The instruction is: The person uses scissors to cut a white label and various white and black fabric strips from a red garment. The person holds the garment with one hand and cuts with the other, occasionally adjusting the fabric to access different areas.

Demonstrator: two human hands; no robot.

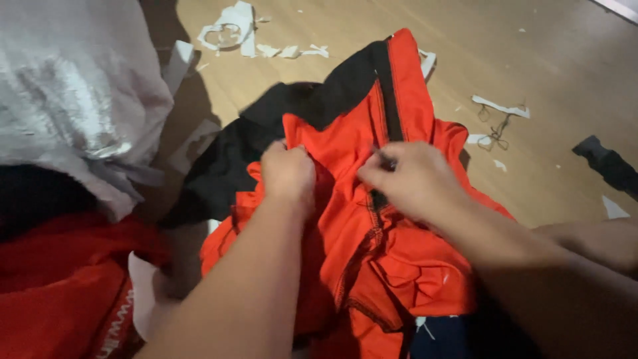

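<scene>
A red and black garment [345, 133] lies crumpled on the wooden floor [558, 60] in front of me. My left hand [288, 174] is closed in a fist on a fold of its red cloth. My right hand [411, 178] pinches the cloth beside the black seam strip, and a small dark tool tip shows between its fingers; I cannot tell what it is. Both forearms reach in from the lower edge and cover the lower part of the garment.
A large white woven sack [73, 93] bulges at the left, with more red cloth [60, 286] below it. White paper scraps [232, 30] and loose threads [495, 126] litter the floor. A dark object [608, 163] lies at the right edge.
</scene>
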